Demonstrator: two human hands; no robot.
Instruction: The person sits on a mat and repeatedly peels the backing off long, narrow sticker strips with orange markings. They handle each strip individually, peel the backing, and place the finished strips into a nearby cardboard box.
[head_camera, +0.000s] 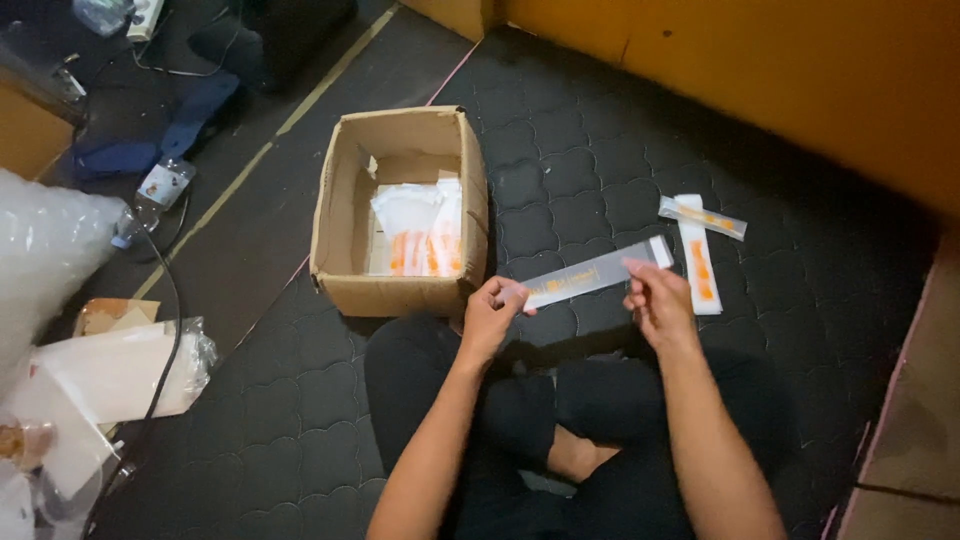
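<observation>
Seated cross-legged on the dark quilted mat (590, 160), forearms reaching forward — left hand (490, 315) and right hand (655, 300) each pinching one end of a long clear sleeve (595, 273), held level above the knees. Just ahead on the left, an open cardboard box (400, 290) with orange-and-white packets (425, 250) inside — two more packets (700, 240) lying on the mat past the right hand.

- Left hand (490, 312): bare, no glove, ring or watch.
- Right hand (658, 302): bare, likewise unadorned.
- Forearms: uncovered, no sleeves in view.
- Legs: black trousers, plain fabric.
</observation>
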